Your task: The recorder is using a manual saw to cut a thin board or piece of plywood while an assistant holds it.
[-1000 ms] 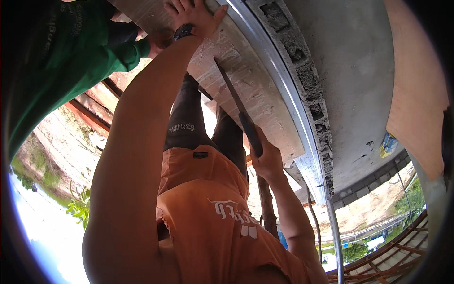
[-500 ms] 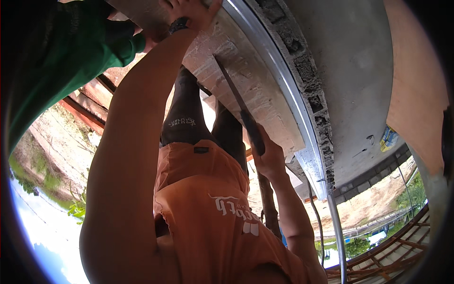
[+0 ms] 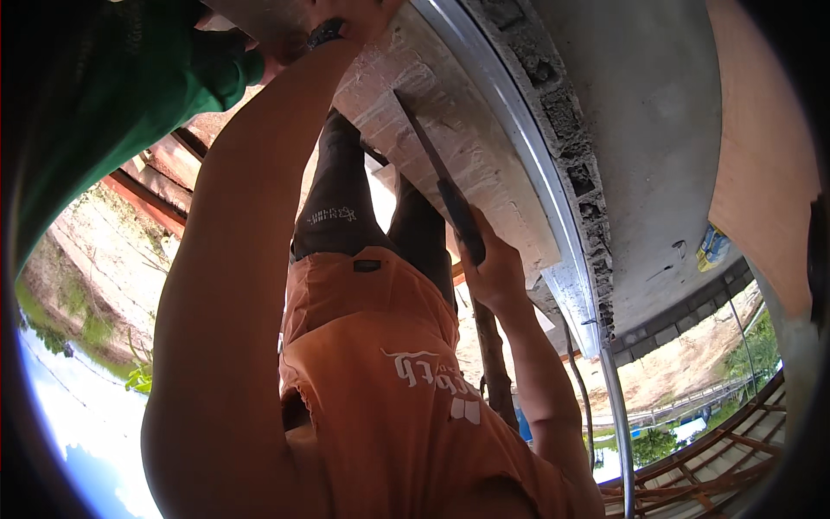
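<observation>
My right hand (image 3: 494, 268) is closed round the black handle of a handsaw (image 3: 424, 138), whose dark blade shows nearly edge-on. The blade slants up and left across a pale board (image 3: 475, 164) streaked with dried mortar, its far end meeting the board's face. At the top edge my left hand (image 3: 367, 19), a dark band on its wrist, presses on the board with the thumb held apart; its other fingers are mostly cut off by the frame. Beside it, a co-worker's hand (image 3: 275, 65) is partly hidden behind my wrist.
A green sleeve (image 3: 130, 121) of the co-worker fills the upper left. Along the board's right side runs a shiny metal channel (image 3: 527, 130), then rough hollow blocks (image 3: 571, 138) and a grey cement surface (image 3: 657, 173). My legs (image 3: 337, 199) are close below the board.
The handsaw and my right hand have shifted slightly up the picture, along the blade's line. My left hand has moved a little upward, partly out of frame.
</observation>
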